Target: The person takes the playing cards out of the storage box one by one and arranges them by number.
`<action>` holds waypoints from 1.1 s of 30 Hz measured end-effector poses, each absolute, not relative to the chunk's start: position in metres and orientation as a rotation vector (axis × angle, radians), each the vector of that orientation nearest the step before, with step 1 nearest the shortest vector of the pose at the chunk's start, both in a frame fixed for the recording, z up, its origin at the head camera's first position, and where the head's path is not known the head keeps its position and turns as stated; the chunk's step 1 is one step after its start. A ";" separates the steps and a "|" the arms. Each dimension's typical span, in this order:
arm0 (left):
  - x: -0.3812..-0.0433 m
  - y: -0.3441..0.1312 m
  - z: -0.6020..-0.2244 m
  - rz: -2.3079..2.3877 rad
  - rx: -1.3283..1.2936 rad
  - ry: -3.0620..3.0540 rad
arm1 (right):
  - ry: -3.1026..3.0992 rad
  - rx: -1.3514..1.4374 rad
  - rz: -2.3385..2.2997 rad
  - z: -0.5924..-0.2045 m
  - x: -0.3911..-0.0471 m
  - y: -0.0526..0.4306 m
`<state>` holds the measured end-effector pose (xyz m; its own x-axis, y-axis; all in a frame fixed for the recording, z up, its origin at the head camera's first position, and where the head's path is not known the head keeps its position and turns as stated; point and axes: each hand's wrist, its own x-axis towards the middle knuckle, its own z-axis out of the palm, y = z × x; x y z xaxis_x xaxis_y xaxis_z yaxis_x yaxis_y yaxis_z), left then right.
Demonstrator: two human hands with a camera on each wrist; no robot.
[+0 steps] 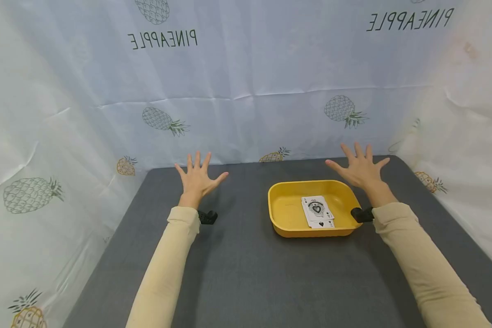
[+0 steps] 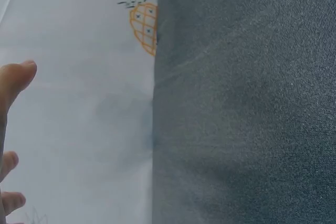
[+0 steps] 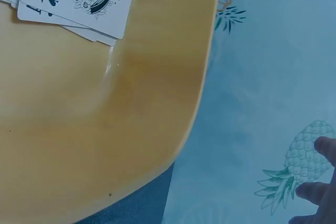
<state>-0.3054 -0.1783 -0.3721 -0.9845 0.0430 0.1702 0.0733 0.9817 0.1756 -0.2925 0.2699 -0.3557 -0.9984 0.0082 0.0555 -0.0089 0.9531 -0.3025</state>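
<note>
Playing cards (image 1: 317,209) lie in a loose stack inside a yellow tray (image 1: 284,221), an ace of spades on top. The same ace (image 3: 79,3) shows close up in the right wrist view, with card edges fanned beneath it. My left hand (image 1: 197,181) is held over the table's left part, fingers spread and straight, holding nothing. My right hand (image 1: 362,171) is spread the same way beyond the tray's right far corner, also holding nothing. In the left wrist view only the thumb (image 2: 18,80) and some fingertips show at the edge.
A dark grey cloth covers the table (image 1: 246,282). White curtain (image 1: 246,123) with pineapple prints hangs along its far edge and both sides. Black wrist cameras sit on the left wrist (image 1: 207,217) and right wrist (image 1: 361,214), the latter near the tray's right rim.
</note>
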 end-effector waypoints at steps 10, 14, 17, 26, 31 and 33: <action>-0.298 -0.175 -0.373 -0.368 -0.188 -2.901 | -3.053 0.152 0.632 -0.354 -0.281 0.283; -0.290 -0.171 -0.376 -0.459 -0.238 -2.869 | -3.049 0.218 0.767 -0.358 -0.272 0.289; -0.283 -0.167 -0.378 -0.563 -0.279 -2.847 | -3.063 0.240 0.873 -0.364 -0.266 0.293; -0.263 -0.155 -0.382 -0.904 -0.375 -2.824 | -2.989 0.252 1.136 -0.390 -0.247 0.305; -0.255 -0.148 -0.388 -1.017 -0.434 -2.778 | -2.933 0.221 1.294 -0.410 -0.237 0.312; -0.252 -0.146 -0.391 -1.088 -0.467 -2.744 | -2.915 0.202 1.345 -0.419 -0.234 0.314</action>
<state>-0.2520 -0.1459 -0.3909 -0.9398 0.2299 0.2529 0.3407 0.6880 0.6408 -0.2336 0.3144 -0.4190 -0.9893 -0.1451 -0.0152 -0.0826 0.6429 -0.7615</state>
